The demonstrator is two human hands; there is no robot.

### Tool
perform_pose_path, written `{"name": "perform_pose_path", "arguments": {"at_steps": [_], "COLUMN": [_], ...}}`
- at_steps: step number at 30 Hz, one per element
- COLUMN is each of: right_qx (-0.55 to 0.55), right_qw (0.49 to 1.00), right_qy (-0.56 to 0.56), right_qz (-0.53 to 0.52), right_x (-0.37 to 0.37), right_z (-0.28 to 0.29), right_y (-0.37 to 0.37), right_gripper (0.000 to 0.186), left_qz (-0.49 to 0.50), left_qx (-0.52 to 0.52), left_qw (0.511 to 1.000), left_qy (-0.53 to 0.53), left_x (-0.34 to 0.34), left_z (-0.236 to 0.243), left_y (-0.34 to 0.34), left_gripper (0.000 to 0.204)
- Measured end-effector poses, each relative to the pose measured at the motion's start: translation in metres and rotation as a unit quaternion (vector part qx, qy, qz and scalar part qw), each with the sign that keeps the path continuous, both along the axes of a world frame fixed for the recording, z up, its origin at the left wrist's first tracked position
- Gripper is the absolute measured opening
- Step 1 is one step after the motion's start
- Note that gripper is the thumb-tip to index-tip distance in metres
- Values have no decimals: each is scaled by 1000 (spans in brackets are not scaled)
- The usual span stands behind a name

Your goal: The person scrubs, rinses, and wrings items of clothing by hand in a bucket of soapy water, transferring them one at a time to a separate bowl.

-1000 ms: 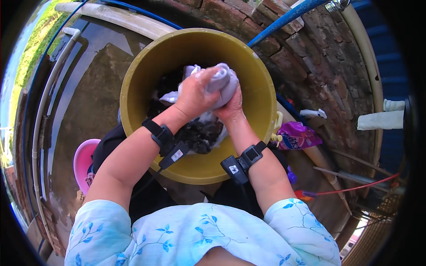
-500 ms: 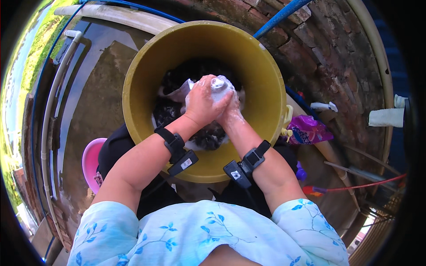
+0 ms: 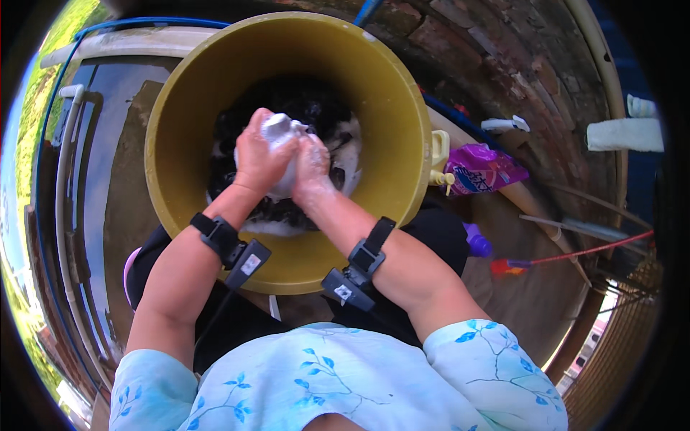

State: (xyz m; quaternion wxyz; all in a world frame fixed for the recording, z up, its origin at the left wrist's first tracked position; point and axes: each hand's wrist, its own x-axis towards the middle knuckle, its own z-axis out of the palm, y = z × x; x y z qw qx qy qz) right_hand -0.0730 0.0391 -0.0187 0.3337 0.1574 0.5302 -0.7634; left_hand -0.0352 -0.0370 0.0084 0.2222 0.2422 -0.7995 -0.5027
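Note:
A soapy white cloth (image 3: 277,129) is bunched between my two hands, inside a deep yellow tub (image 3: 172,208). My left hand (image 3: 259,156) closes round it from the left, fingers pointing up toward the far side. From the right, my right hand (image 3: 313,164) grips the same cloth, fingers curled and flecked with suds. Below the hands, dark wet laundry (image 3: 287,93) and white foam (image 3: 348,154) cover the tub's bottom. The lower part of the cloth is partly hidden by my hands.
Right of the tub are a cream container with a yellow spout (image 3: 440,178), a purple bag (image 3: 485,169) and a purple bottle (image 3: 476,241). Farther right lies a red rod (image 3: 575,253). A brick wall (image 3: 496,65) borders the far right; a white pipe (image 3: 62,208) runs along the left.
The whole view has shifted, so the tub sits farther left. My hands have moved slightly left within it and parted a little. The cloth flap that hung out on the left no longer shows.

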Motion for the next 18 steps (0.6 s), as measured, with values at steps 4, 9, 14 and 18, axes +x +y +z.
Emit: {"name": "perform_pose_path", "arguments": {"at_steps": [4,9,14,18], "right_qx": [10,-3,-308,-367], "right_qw": [999,989,915,912], "right_qy": [50,-80,-220,-156], "right_qz": [13,124,137,101], "right_x": [10,15,-7,-24], "right_z": [19,30,49,27], "right_y": [-3,9,14,15], "right_gripper": [32,70,60,30], "left_qz": [33,78,40,-91], "left_qx": [148,210,13,-243], "left_qw": [985,969,993,962], "left_qy": [81,107,110,89], "left_x": [-1,4,12,16], "left_z": [-4,42,37,51], "left_y": [-34,-34,-12,20], "left_gripper": [19,17,23,55]}}
